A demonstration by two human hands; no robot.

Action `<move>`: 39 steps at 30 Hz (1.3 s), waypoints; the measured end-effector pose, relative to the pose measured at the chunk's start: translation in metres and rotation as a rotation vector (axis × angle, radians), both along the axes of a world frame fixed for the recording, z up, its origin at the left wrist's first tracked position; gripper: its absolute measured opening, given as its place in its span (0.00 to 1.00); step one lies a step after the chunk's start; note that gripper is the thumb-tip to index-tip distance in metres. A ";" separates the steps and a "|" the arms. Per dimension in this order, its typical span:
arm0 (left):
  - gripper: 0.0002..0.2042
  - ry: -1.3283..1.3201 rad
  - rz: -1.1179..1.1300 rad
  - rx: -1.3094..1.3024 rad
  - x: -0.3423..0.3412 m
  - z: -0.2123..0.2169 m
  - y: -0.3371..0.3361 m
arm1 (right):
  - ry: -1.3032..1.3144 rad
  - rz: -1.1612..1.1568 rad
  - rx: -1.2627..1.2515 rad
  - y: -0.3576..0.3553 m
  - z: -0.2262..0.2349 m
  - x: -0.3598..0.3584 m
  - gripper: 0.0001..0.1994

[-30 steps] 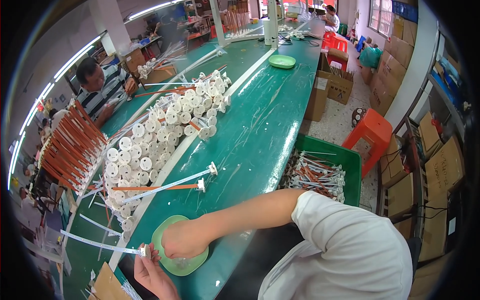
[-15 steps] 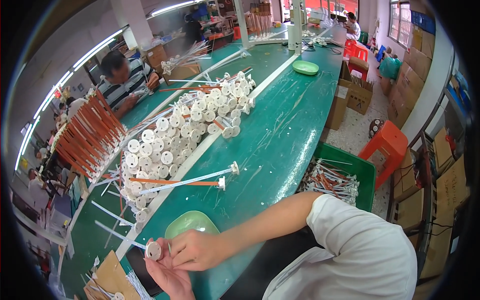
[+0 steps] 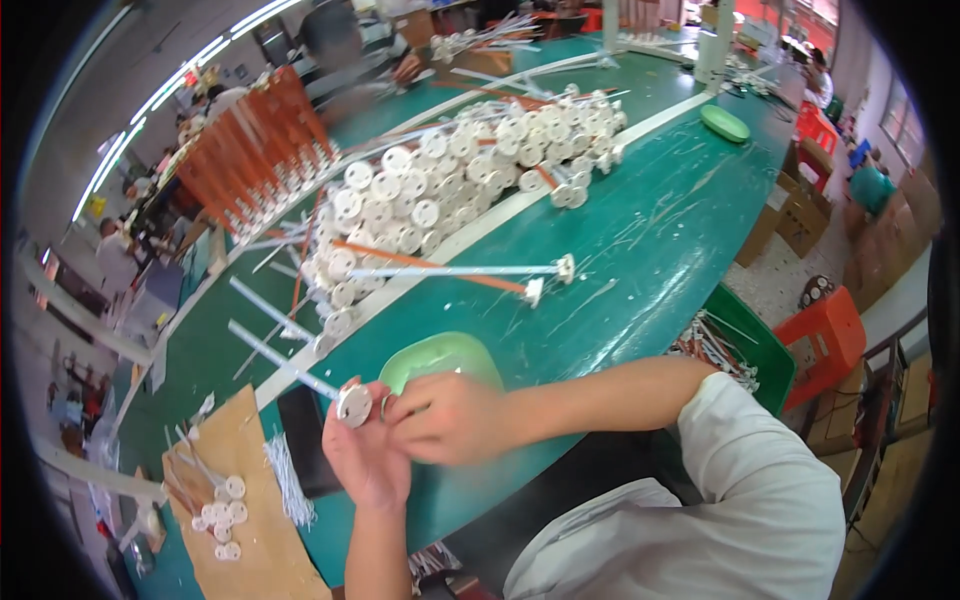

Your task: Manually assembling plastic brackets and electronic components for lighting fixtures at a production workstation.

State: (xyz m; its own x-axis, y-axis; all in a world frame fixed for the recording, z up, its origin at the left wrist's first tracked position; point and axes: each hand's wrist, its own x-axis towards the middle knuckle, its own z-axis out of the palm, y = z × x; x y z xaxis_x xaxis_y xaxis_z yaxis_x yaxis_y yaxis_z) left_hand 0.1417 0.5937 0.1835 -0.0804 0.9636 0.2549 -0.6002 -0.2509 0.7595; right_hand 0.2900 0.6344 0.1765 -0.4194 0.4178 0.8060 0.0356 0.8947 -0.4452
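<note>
My left hand [image 3: 368, 468] holds a white round disc [image 3: 354, 406] with holes in it, thumb and fingers at its edge. From the disc a pale narrow strip [image 3: 282, 360] sticks out to the upper left. Close beside it my right hand [image 3: 455, 418] is slightly blurred, its fingers pinched against the left fingertips; what they grip, if anything, is hidden. Just behind the hands stands a light green bowl [image 3: 440, 352], partly covered by my right hand. Two similar disc pieces, one with a white strip [image 3: 460, 271] and one with an orange strip [image 3: 430, 266], lie beyond the bowl.
A large pile of white discs [image 3: 440, 180] lies along the white divider; orange strips [image 3: 255, 150] stand in rows at far left. Brown cardboard [image 3: 270, 545], thin white wires [image 3: 287, 478] and a black flat object [image 3: 308, 440] lie at left. A green bin [image 3: 775, 372] and red stool [image 3: 838, 335] are at right.
The view has turned, so the table's contents sit farther right and higher, and more of the cardboard at left shows. Both hands stay together, with the disc still in the left.
</note>
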 end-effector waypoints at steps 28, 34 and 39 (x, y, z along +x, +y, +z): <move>0.24 -0.026 -0.077 0.033 0.001 -0.003 0.001 | -0.185 -0.016 0.234 -0.011 -0.002 0.001 0.07; 0.23 -0.049 -0.128 0.052 0.002 -0.009 0.003 | -0.022 -0.055 -0.009 -0.009 -0.001 0.000 0.11; 0.24 0.017 -0.150 0.031 0.001 -0.012 0.003 | -0.051 0.034 0.022 -0.004 -0.005 0.006 0.11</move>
State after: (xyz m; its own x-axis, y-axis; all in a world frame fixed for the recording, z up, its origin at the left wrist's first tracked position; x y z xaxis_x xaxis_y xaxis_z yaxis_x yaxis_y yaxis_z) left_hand 0.1431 0.5971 0.1716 0.0683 0.9563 0.2844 -0.6194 -0.1828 0.7635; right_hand 0.2960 0.6303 0.1713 -0.4738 0.3850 0.7920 0.0270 0.9053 -0.4239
